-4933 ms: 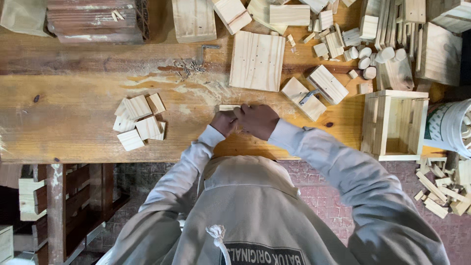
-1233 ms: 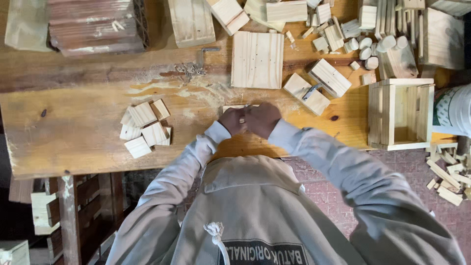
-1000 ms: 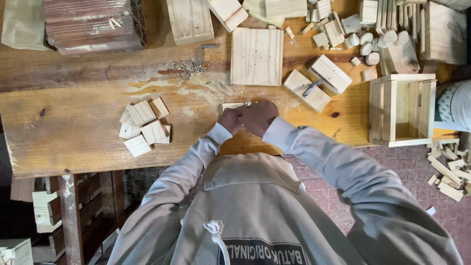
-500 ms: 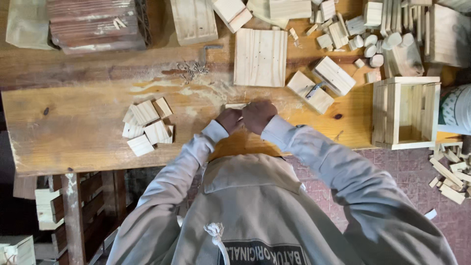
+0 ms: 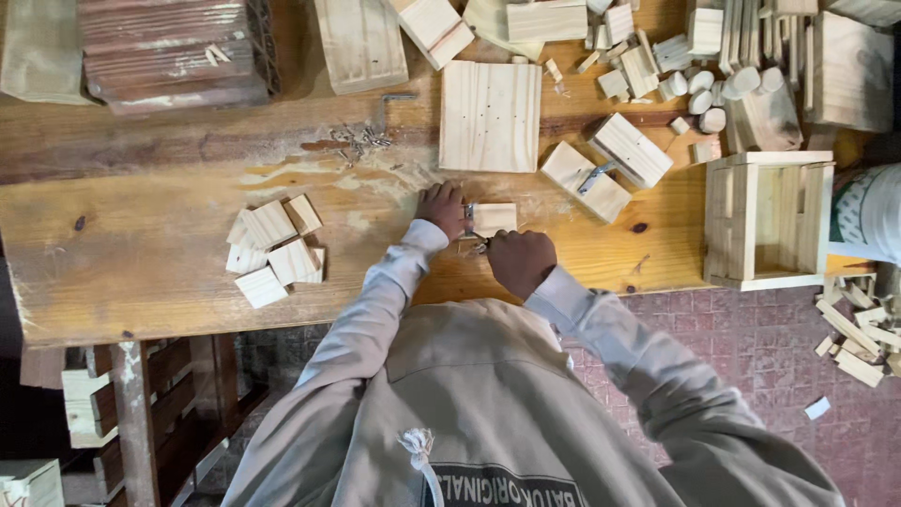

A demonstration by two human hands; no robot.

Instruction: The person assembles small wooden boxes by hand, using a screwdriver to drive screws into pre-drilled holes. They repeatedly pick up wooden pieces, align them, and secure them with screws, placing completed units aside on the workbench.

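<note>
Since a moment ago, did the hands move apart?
Yes. The left hand and right hand have parted, showing the small wooden block below the square panel.

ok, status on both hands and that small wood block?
Left hand steadies small wood block at its metal fitting. Right hand fisted beside it, contents unclear. Loose screws further up the bench, clear of hands.

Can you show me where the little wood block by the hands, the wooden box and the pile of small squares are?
small wood block [image 5: 496, 218], head view, its top face.
open wooden box [image 5: 721, 221], head view, its left wall.
pile of small squares [image 5: 272, 225], head view, one upper square.
</note>
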